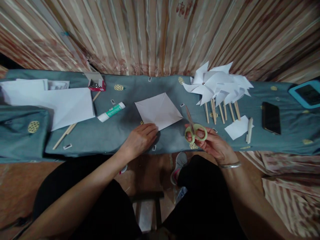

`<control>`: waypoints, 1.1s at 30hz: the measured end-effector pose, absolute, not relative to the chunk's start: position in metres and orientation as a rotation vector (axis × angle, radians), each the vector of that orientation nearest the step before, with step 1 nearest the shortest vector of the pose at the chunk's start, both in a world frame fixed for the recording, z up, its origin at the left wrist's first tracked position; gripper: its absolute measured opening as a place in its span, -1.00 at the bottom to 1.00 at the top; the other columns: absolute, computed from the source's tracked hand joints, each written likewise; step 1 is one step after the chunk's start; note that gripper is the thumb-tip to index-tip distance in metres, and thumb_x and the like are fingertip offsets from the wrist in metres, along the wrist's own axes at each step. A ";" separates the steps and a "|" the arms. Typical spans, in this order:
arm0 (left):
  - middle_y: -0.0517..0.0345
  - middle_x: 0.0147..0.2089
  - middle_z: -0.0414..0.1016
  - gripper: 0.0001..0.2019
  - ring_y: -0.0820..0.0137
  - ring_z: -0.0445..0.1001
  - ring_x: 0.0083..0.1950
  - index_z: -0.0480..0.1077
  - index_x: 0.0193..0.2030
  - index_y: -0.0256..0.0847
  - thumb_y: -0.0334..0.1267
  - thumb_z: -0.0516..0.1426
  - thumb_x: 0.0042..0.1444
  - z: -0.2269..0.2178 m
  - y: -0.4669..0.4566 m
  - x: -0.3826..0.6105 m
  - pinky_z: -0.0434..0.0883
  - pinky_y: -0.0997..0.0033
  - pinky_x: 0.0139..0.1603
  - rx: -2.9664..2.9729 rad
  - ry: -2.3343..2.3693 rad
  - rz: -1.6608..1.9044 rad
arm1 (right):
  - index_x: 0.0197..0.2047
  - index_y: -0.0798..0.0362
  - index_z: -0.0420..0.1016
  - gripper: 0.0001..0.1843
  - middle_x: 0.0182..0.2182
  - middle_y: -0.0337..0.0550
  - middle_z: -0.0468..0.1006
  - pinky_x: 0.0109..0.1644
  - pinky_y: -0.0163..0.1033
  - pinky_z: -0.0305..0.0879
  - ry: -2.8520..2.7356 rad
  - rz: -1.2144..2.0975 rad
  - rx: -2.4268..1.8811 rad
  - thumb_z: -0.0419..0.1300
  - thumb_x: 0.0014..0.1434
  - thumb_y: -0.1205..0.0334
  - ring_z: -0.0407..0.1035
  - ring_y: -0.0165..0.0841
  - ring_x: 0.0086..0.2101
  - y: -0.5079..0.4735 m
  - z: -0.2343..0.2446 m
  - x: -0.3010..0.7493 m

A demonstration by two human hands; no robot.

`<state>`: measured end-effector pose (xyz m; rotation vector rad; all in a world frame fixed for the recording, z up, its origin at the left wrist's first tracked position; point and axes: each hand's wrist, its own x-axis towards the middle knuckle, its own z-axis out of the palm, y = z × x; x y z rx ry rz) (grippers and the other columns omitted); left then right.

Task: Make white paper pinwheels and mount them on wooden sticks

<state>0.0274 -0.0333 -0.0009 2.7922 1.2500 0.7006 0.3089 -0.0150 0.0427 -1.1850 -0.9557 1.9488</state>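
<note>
A white paper square (159, 110) with diagonal creases lies on the grey-blue cloth (140, 90) in the middle of the table. My left hand (141, 138) rests palm down at its near corner, fingers curled onto the paper's edge. My right hand (211, 143) holds green-handled scissors (194, 129) just right of the paper, blades pointing up and away, fingers through the loops. A silver bangle (230, 164) circles that wrist.
Several finished white pinwheels (217, 85) on wooden sticks lie at the back right. A glue stick (111, 111), a red box (97, 86), paper sheets (57, 103), loose sticks (63, 135), a black phone (271, 117), a small paper piece (236, 128) and a blue-cased tablet (307, 93) lie around.
</note>
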 end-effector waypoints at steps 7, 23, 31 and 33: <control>-0.21 0.16 0.47 -0.66 0.05 0.41 0.19 0.37 0.11 -0.36 -0.29 0.15 0.22 0.006 -0.023 0.052 0.44 0.04 0.10 2.710 1.352 0.625 | -0.21 0.02 0.62 -0.63 -0.41 -0.18 0.56 -0.57 -0.47 0.22 -0.946 1.944 -1.208 0.44 -0.09 0.05 0.38 -0.48 -0.47 -0.022 0.044 0.307; -0.05 -0.14 0.58 -0.76 0.27 0.56 -0.16 0.48 -0.21 -0.31 -0.44 -0.03 0.27 0.013 -0.011 0.038 0.53 0.28 -0.14 2.827 1.380 0.446 | -0.21 0.07 0.56 -0.38 -0.48 -0.18 0.45 -0.45 -0.29 0.28 -1.000 1.960 -1.195 0.21 0.02 -0.35 0.30 -0.40 -0.51 -0.038 0.037 0.314; -0.02 0.04 0.57 -0.75 0.25 0.55 0.03 0.48 -0.02 -0.24 -0.34 0.00 0.31 0.019 -0.061 -0.011 0.52 0.18 0.08 2.617 1.398 0.562 | -0.09 0.05 0.56 -0.48 -0.48 -0.18 0.46 -0.41 -0.27 0.23 -1.072 2.292 -1.059 0.19 0.15 -0.22 0.28 -0.39 -0.48 -0.087 0.039 0.296; -0.03 0.03 0.58 -0.76 0.27 0.56 0.02 0.47 -0.02 -0.26 -0.38 0.02 0.29 0.019 -0.070 -0.015 0.52 0.19 0.08 2.613 1.365 0.589 | -0.06 0.10 0.56 -0.44 -0.50 -0.18 0.46 -0.42 -0.28 0.19 -1.081 2.333 -1.036 0.18 0.16 -0.22 0.27 -0.41 -0.50 -0.097 0.038 0.294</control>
